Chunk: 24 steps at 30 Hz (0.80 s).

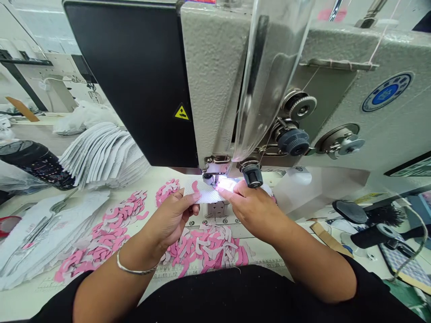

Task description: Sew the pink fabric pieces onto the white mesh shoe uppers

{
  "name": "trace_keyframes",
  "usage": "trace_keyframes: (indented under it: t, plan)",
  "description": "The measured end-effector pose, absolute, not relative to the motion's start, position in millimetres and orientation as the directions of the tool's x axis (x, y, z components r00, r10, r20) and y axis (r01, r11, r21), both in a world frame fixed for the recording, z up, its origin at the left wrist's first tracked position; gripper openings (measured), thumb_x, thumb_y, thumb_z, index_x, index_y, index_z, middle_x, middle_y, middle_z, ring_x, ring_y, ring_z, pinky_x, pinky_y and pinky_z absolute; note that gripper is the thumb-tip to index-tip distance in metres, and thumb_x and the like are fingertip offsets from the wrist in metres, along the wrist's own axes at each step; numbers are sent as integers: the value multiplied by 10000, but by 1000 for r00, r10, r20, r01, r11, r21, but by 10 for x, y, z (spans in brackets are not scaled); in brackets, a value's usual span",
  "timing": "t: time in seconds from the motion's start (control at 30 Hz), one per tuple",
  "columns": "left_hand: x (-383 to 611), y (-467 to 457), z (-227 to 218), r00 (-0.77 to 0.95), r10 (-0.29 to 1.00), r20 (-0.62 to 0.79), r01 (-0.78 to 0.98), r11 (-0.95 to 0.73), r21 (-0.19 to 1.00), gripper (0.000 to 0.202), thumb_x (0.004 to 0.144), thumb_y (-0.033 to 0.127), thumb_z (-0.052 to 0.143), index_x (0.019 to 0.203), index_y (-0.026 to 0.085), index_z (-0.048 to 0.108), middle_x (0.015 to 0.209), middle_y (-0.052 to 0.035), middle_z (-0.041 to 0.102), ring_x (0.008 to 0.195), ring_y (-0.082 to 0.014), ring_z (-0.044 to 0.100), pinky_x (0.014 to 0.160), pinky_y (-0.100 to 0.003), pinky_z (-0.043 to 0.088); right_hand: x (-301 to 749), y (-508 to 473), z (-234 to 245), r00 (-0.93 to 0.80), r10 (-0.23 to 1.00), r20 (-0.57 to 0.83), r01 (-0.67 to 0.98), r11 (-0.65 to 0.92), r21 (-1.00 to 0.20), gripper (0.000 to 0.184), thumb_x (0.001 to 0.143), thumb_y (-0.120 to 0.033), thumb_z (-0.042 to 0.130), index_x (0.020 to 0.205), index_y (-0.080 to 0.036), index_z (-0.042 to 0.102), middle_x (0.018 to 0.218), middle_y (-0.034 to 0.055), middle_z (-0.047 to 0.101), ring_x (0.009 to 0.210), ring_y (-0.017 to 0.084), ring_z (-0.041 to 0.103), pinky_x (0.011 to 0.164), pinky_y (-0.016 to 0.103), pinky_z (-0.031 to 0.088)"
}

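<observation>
A white mesh fabric piece (206, 192) with a small pink curved patch on it lies under the presser foot (211, 176) of a grey sewing machine (303, 89). My left hand (175, 215) pinches the piece's left edge between thumb and fingers. My right hand (251, 207) presses down on its right side, index finger stretched toward the lit needle area. A silver bangle circles my left wrist.
Several pink and white curved cut pieces (208, 246) lie heaped in front of the machine, with more of these pink pieces (107, 229) to the left. Stacks of white fabric panels (101, 154) sit at left. A black scissors-like tool (367, 226) lies at right.
</observation>
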<state>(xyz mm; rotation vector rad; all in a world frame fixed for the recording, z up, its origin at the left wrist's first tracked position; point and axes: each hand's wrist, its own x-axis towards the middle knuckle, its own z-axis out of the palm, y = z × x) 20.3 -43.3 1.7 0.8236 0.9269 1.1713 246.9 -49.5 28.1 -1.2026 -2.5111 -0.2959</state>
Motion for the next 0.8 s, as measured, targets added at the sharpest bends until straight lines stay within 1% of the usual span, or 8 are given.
trace_keyframes:
  t: [0.1, 0.2, 0.3, 0.37, 0.47, 0.6, 0.7, 0.8]
  plan:
    - [201, -418, 21, 118, 979, -166, -376, 199, 905, 200, 744, 295, 820, 804, 163, 682, 680, 16, 563, 607, -73, 505, 599, -177, 466, 2440, -509, 309, -563, 748, 350, 801, 599, 10, 474, 957, -166, 424, 1400, -300, 527, 944, 69, 534, 755, 183, 481, 643, 285, 357]
    - [195, -398, 15, 108, 982, -155, -383, 185, 905, 199, 749, 289, 815, 796, 164, 668, 659, 19, 548, 600, -75, 492, 590, -181, 452, 2402, -515, 316, -544, 774, 325, 817, 577, -6, 455, 961, -190, 422, 1389, -295, 535, 948, 77, 544, 764, 196, 501, 616, 287, 350]
    - [188, -380, 0, 88, 985, -146, -401, 169, 900, 190, 768, 288, 800, 795, 169, 655, 658, 23, 546, 603, -75, 482, 602, -190, 441, 2351, -533, 287, -529, 791, 306, 829, 559, -14, 468, 945, -182, 437, 1397, -269, 521, 980, 91, 572, 788, 213, 536, 623, 300, 387]
    - [193, -373, -12, 69, 989, -134, -404, 151, 902, 205, 776, 308, 793, 766, 170, 643, 648, 22, 548, 612, -82, 483, 617, -203, 434, 2306, -562, 250, -527, 788, 318, 827, 562, -23, 476, 936, -161, 441, 1401, -226, 512, 1019, 106, 595, 820, 223, 559, 663, 320, 430]
    - [227, -371, -27, 45, 990, -131, -354, 138, 925, 289, 761, 369, 798, 675, 166, 612, 643, 3, 577, 668, -112, 522, 702, -249, 450, 2228, -620, 179, -519, 757, 396, 822, 569, -10, 454, 929, -119, 435, 1372, -142, 529, 1052, 136, 618, 860, 230, 576, 720, 346, 472]
    - [310, -379, -30, 10, 991, -137, -226, 136, 965, 319, 707, 424, 825, 687, 174, 628, 725, -15, 636, 798, -160, 569, 854, -318, 435, 2160, -665, 100, -497, 704, 508, 825, 564, 25, 401, 936, -109, 428, 1314, -102, 562, 999, 137, 632, 823, 228, 579, 679, 344, 488]
    - [368, -380, -7, 12, 993, -117, -174, 117, 978, 308, 700, 416, 819, 673, 169, 636, 737, -20, 638, 821, -175, 570, 872, -339, 424, 2151, -666, 71, -479, 665, 574, 821, 571, 24, 376, 938, -105, 433, 1287, -94, 573, 950, 121, 628, 802, 229, 576, 657, 347, 496]
    - [402, -366, 36, 12, 994, -106, -191, 106, 976, 269, 695, 364, 807, 641, 169, 630, 717, -17, 632, 798, -173, 571, 843, -330, 427, 2146, -668, 48, -478, 614, 628, 809, 587, 42, 372, 911, -78, 473, 1270, -73, 573, 962, 123, 630, 806, 222, 568, 665, 341, 512]
